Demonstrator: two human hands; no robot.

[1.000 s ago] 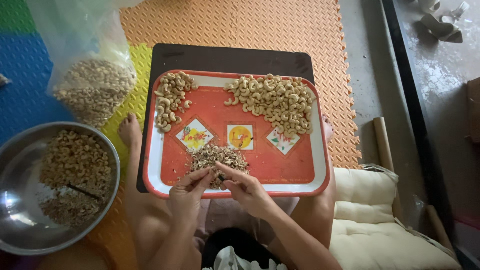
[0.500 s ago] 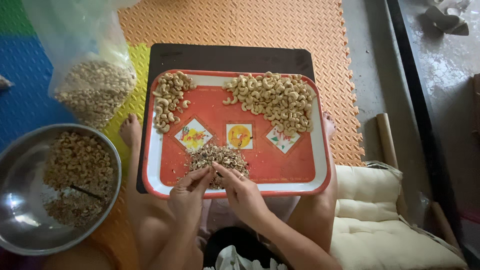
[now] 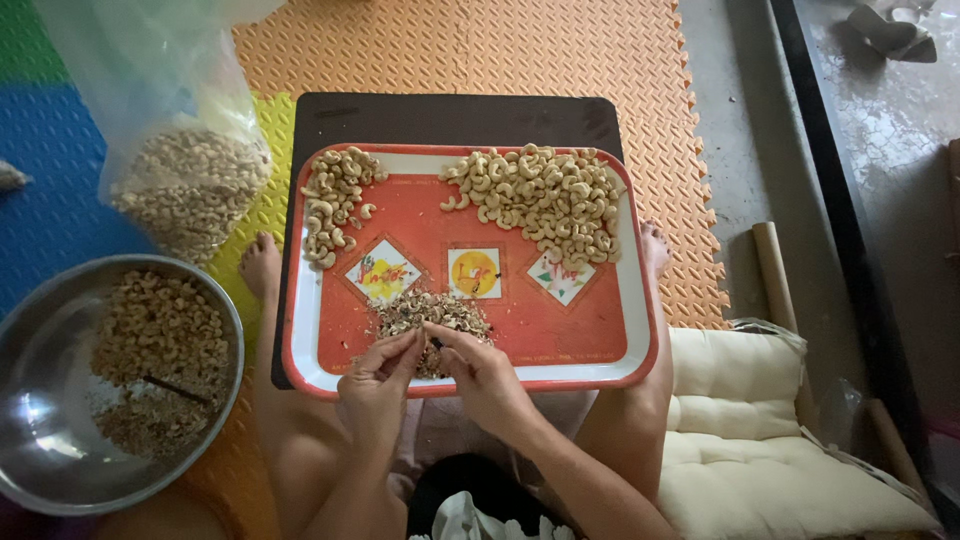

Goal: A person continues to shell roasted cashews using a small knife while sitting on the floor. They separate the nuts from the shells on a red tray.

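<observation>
Two hands meet at the near rim of a red tray (image 3: 300, 330): the left hand (image 3: 375, 385) and right hand (image 3: 480, 375) pinch together over a small cashew, too small to make out, above a heap of husks (image 3: 430, 312). Farther up the tray lie a small cashew pile (image 3: 335, 200) and a large one (image 3: 545, 195). Left, a steel bowl (image 3: 40, 460) holds unpeeled nuts; beyond it, a plastic bag (image 3: 185, 190) holds more.

Bare strip down tray (image 3: 420, 225) centre, between small cashew pile (image 3: 335, 200) and large pile (image 3: 545, 200). Husk heap (image 3: 430, 312) blocks near edge. Steel bowl (image 3: 60, 480) crowds left, probably touching knee.
</observation>
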